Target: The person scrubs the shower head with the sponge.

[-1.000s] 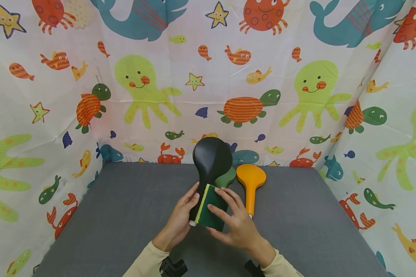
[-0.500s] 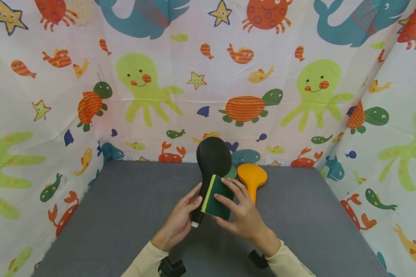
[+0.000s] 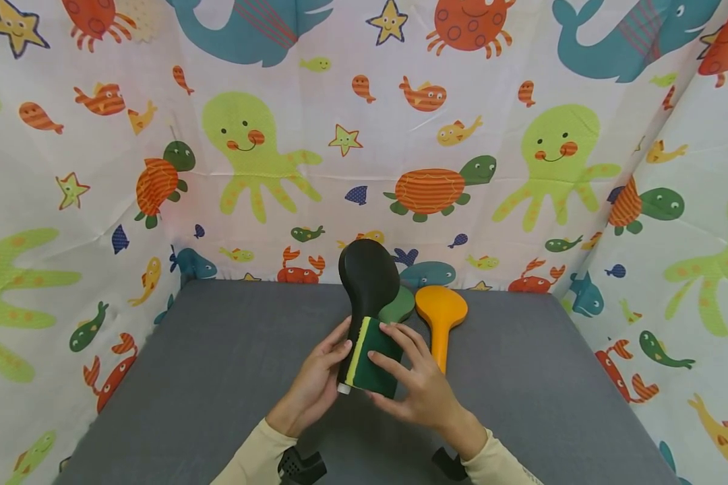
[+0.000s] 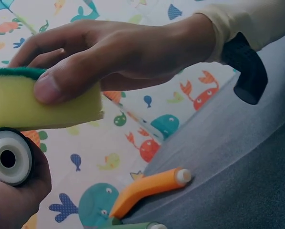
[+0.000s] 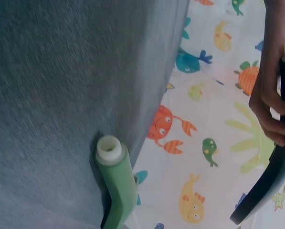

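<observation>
My left hand [image 3: 312, 387] grips a black hand shower head [image 3: 369, 276] by its handle, with the round head pointing up and away. Its white hollow connector [image 4: 8, 160] faces the camera in the left wrist view. A sponge [image 3: 377, 360], dark green on one face and yellow on the other, is held by my right hand [image 3: 431, 387] between thumb and fingers. The sponge's yellow side lies against the black handle. In the right wrist view the left fingers wrap the black handle, and the right hand is out of sight.
Behind the held items, a green shower head [image 3: 402, 306] and an orange shower head [image 3: 441, 311] lie on the grey table [image 3: 218, 377]. A white curtain [image 3: 340, 195] printed with sea animals stands around the back and sides.
The sponge went up the black handle with my right hand, then came back down. The shower head shifted slightly right, then back left. Both hands keep their hold.
</observation>
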{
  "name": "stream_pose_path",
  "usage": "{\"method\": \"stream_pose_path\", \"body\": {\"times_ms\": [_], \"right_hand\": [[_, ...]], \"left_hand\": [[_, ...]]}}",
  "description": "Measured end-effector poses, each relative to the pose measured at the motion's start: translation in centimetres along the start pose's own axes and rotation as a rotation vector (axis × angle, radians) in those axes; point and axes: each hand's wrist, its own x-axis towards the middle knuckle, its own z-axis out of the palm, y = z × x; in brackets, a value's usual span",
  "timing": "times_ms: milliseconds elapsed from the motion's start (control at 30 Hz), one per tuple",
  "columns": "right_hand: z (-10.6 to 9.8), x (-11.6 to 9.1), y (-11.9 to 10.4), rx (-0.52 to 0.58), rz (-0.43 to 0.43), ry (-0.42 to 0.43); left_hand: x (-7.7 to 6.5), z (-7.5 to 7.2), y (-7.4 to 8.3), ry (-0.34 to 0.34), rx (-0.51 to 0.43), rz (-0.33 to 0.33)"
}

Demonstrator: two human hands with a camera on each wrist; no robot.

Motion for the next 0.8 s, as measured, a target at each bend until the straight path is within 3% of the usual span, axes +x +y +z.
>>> {"method": "stream_pose_path", "body": {"times_ms": [433,800], "right_hand": [[-0.4,-0.3,0.2,-0.004,0.013,-0.074],[-0.9,0.4,1.4,0.015,0.022,-0.032]], "left_hand": [[-0.3,-0.2,0.2,0.005,0.018,-0.012],[-0.8,0.4,0.5,-0.006,0.012,-0.024]]}}
